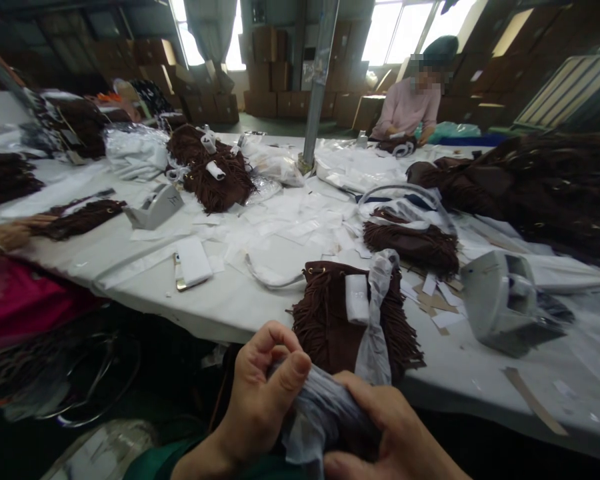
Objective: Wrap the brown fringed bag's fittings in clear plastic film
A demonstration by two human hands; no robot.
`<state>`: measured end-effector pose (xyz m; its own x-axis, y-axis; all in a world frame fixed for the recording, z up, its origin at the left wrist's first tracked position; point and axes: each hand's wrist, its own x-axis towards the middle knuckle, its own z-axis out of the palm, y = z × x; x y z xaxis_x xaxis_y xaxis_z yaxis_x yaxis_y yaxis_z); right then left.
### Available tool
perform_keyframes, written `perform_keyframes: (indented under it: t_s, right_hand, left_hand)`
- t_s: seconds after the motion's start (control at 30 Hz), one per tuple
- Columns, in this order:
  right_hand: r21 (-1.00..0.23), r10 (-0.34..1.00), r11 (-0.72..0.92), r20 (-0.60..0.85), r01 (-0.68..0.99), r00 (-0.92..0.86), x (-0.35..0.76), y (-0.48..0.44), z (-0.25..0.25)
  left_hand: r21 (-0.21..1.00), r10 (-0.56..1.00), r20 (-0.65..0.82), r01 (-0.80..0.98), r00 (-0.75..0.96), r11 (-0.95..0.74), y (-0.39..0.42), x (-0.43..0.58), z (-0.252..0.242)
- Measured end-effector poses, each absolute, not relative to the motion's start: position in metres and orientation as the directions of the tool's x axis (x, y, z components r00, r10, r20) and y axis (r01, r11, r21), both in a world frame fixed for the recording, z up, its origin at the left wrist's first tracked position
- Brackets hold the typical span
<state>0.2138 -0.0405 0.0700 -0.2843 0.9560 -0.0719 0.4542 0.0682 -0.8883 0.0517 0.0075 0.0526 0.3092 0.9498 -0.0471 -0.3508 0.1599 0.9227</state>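
Observation:
Just off the table's near edge, my left hand and my right hand are both closed on a bunched, greyish plastic-wrapped strip. The left thumb and fingers pinch its upper end, while the right hand wraps its other side. Whatever lies inside the wrapping cannot be made out. Right behind them, a dark brown fringed bag rests at the table edge. On its front are a white wrapped piece and a strap in translucent wrap. Gold-coloured eyelets show near its top.
A grey tape dispenser stands at right, another at left. More brown fringed bags and paper scraps cover the white table. A metal pole rises midway. A co-worker's hand is at left; another person works opposite.

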Motion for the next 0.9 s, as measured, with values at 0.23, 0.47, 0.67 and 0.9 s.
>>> perform_keyframes:
  t_s: [0.23, 0.47, 0.67, 0.9]
  right_hand:
    - [-0.805, 0.944, 0.325, 0.240, 0.497, -0.229, 0.207, -0.041, 0.067]
    - [-0.660, 0.905, 0.410, 0.381, 0.629, -0.189, 0.204, -0.043, 0.057]
    - [-0.671, 0.928, 0.356, 0.339, 0.651, -0.158, 0.208, -0.044, 0.057]
    - [-0.815, 0.979, 0.164, 0.066, 0.556, -0.193, 0.209, -0.043, 0.058]
  left_hand:
    - [0.924, 0.983, -0.038, -0.367, 0.179, 0.103, -0.002, 0.056, 0.064]
    - [0.916, 0.977, -0.113, -0.362, 0.180, 0.173, -0.002, 0.060, 0.070]
    - [0.902, 0.962, -0.122, -0.377, 0.244, 0.210, 0.001, 0.063, 0.060]
    - [0.866, 0.943, -0.187, -0.408, 0.275, 0.291, 0.006, 0.065, 0.051]
